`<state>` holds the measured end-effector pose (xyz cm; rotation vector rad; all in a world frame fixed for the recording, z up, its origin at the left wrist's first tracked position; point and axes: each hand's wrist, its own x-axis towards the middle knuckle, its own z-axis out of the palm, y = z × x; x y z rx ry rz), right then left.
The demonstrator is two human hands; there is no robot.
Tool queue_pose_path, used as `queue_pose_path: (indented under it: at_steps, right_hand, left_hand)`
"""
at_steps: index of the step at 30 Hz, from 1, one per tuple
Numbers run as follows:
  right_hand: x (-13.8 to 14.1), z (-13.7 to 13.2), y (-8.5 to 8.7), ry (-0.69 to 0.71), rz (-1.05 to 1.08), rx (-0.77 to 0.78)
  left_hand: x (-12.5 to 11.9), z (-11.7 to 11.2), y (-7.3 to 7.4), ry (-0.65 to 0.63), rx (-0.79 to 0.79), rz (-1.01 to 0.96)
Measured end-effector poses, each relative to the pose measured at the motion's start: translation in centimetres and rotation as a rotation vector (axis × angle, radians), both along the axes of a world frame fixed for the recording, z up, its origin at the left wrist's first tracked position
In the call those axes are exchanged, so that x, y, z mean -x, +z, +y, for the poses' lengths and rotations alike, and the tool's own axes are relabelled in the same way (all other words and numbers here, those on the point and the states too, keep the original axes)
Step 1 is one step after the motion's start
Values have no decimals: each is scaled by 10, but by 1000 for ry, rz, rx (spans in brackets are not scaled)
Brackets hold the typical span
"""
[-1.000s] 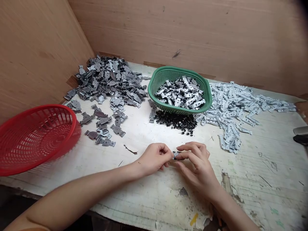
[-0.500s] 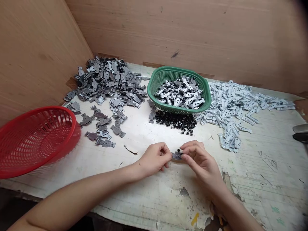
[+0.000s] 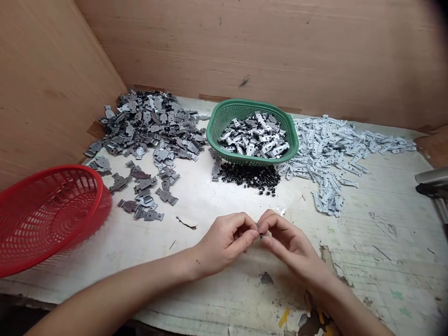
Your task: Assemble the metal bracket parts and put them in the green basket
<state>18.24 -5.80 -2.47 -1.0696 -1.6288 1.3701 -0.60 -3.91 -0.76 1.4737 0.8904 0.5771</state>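
Note:
My left hand (image 3: 226, 240) and my right hand (image 3: 285, 242) meet fingertip to fingertip just above the white table (image 3: 210, 200), near its front. Both pinch a small metal part (image 3: 261, 235) between them; only a dark sliver of it shows. Beyond the hands lies a heap of small black pieces (image 3: 252, 176) in front of a green basket (image 3: 219, 126) holding assembled grey-and-black parts. A pile of dark grey metal plates (image 3: 150, 128) lies at the back left. A pile of light grey metal strips (image 3: 332, 149) spreads to the right of the basket.
An empty red basket (image 3: 45, 214) sits at the table's left edge. Wooden panels (image 3: 245, 46) wall in the back and left sides. A metal tool part (image 3: 432, 184) juts in at the right edge. The table surface is worn and peeling near the front.
The grey part that showed between my fingers is now almost covered as both hands close over it. The view has shifted, so the hands sit slightly lower in the frame.

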Motion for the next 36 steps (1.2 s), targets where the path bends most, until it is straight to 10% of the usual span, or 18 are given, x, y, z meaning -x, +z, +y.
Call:
queue_pose_path:
  at_steps: [10, 36]
  right_hand:
    - [-5, -2, 4, 148, -462, -663]
    - [-1, -10, -1, 229, -279, -638]
  left_hand:
    - [-3, 0, -5, -188, -211, 129]
    - [-12, -4, -6, -362, -39, -42]
